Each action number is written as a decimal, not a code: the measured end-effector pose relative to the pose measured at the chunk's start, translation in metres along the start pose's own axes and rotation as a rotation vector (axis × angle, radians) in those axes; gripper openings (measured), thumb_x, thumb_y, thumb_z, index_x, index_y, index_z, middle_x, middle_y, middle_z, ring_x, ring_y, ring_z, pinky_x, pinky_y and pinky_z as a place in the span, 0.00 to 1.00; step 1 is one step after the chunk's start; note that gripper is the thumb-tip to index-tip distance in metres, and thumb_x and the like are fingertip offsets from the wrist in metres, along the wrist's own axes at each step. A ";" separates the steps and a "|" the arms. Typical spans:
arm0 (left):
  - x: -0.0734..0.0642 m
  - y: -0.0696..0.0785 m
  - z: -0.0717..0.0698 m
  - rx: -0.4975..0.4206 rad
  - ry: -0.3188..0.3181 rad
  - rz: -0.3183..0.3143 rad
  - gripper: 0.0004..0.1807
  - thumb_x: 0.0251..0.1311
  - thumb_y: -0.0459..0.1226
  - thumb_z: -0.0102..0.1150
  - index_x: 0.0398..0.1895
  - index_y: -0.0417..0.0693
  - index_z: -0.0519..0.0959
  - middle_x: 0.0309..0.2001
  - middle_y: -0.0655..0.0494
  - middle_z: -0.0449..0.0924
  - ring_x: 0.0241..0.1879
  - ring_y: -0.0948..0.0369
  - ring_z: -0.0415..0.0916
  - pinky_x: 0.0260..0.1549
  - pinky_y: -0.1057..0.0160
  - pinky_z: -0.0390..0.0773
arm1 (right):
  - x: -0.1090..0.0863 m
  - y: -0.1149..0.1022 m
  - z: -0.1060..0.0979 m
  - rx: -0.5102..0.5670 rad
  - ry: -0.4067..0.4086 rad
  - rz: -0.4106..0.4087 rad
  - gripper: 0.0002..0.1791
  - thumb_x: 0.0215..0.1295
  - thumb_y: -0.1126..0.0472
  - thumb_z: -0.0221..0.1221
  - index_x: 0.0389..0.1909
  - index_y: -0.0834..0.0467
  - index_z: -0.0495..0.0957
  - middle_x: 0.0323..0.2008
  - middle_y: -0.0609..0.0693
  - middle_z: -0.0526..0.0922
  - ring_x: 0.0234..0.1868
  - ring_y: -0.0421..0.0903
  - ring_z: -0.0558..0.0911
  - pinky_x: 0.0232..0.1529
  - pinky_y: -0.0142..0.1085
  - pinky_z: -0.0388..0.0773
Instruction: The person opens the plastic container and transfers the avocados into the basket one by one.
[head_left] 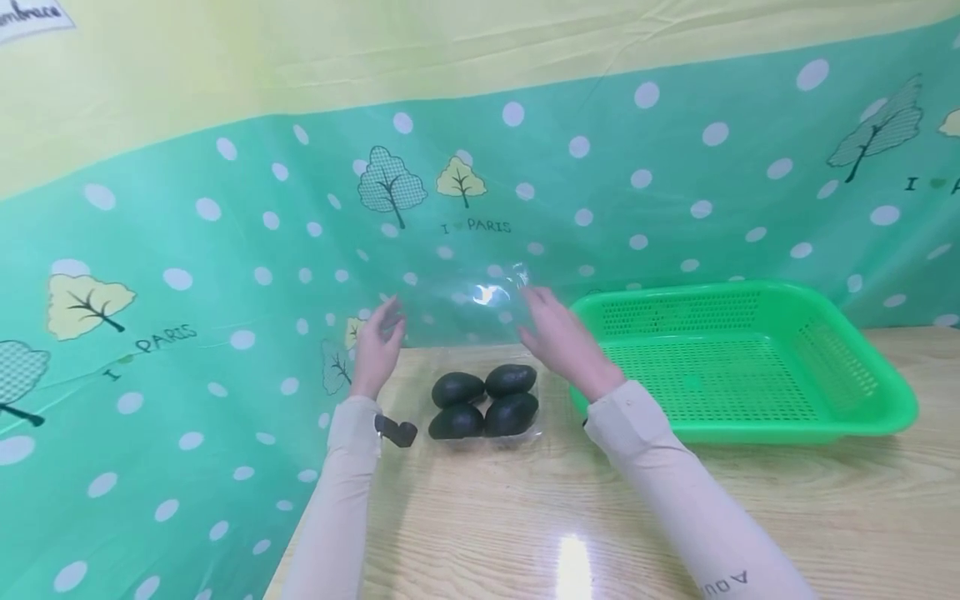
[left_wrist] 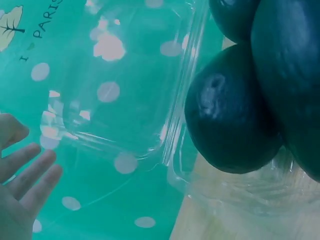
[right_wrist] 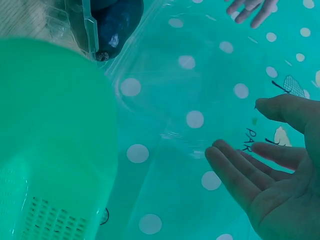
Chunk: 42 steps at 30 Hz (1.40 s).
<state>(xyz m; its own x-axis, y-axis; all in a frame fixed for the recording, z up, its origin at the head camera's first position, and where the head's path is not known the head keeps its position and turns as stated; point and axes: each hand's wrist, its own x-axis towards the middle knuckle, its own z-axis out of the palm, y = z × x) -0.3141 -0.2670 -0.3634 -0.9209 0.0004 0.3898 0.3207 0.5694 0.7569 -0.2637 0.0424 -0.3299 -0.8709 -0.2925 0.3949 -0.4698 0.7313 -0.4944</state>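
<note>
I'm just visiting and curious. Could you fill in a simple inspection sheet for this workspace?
Surface: wood-grain table, showing glare near the front.
Job's things: four dark, avocado-like fruits in a clear container, its lid open.
Clutter: green perforated basket at the right.
Grippers: bare hands here; left hand beside the lid, holding nothing; right hand at the lid's other side, contact unclear.
Cables: nothing seen.
Surroundings: green and yellow cloth behind and to the left, printed with dots and trees.

Long pale sleeves (head_left: 347, 492), dark lettering (head_left: 726, 582) on the right, and a black wrist device (head_left: 397, 432) on the left.
</note>
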 end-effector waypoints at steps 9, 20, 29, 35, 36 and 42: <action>-0.008 0.002 -0.003 -0.001 -0.019 0.000 0.23 0.72 0.36 0.50 0.69 0.46 0.68 0.67 0.46 0.71 0.64 0.48 0.70 0.65 0.47 0.71 | -0.005 -0.001 -0.003 0.000 -0.023 0.005 0.33 0.67 0.61 0.60 0.71 0.66 0.61 0.67 0.64 0.67 0.64 0.59 0.73 0.64 0.48 0.74; -0.024 0.009 -0.015 0.045 -0.068 -0.010 0.22 0.71 0.36 0.52 0.66 0.42 0.70 0.63 0.43 0.74 0.62 0.48 0.71 0.63 0.47 0.72 | -0.015 -0.005 -0.001 -0.037 -0.013 -0.076 0.29 0.66 0.62 0.60 0.66 0.68 0.66 0.59 0.64 0.72 0.51 0.56 0.79 0.53 0.42 0.82; -0.043 0.011 -0.024 0.089 -0.168 -0.034 0.23 0.71 0.37 0.52 0.66 0.40 0.70 0.63 0.40 0.74 0.60 0.45 0.73 0.60 0.45 0.74 | -0.025 -0.009 0.006 -0.014 -0.060 -0.091 0.33 0.64 0.61 0.63 0.68 0.64 0.65 0.62 0.62 0.72 0.56 0.56 0.79 0.57 0.45 0.80; -0.060 0.011 -0.026 0.082 -0.233 -0.094 0.24 0.71 0.38 0.53 0.66 0.40 0.69 0.62 0.39 0.74 0.61 0.44 0.72 0.62 0.44 0.73 | -0.032 -0.010 0.012 -0.037 -0.074 -0.141 0.35 0.64 0.61 0.64 0.70 0.64 0.64 0.59 0.60 0.74 0.51 0.52 0.80 0.52 0.40 0.82; -0.062 0.011 -0.026 0.078 -0.238 -0.103 0.24 0.71 0.39 0.53 0.67 0.40 0.69 0.61 0.39 0.74 0.61 0.44 0.72 0.62 0.44 0.72 | -0.033 -0.010 0.012 -0.043 -0.078 -0.149 0.35 0.63 0.61 0.64 0.69 0.64 0.64 0.59 0.60 0.74 0.51 0.52 0.80 0.53 0.40 0.82; -0.075 0.004 -0.024 0.047 -0.235 -0.139 0.24 0.70 0.38 0.54 0.67 0.41 0.69 0.62 0.39 0.74 0.61 0.44 0.73 0.62 0.44 0.72 | -0.036 -0.013 0.017 -0.069 -0.131 -0.185 0.30 0.64 0.59 0.64 0.64 0.66 0.69 0.59 0.60 0.75 0.54 0.53 0.80 0.56 0.42 0.81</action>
<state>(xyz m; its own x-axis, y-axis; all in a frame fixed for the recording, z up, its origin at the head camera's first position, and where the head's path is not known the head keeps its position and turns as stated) -0.2382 -0.2843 -0.3769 -0.9833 0.1068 0.1473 0.1818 0.6153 0.7671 -0.2284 0.0330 -0.3513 -0.7842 -0.4995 0.3682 -0.6162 0.6969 -0.3669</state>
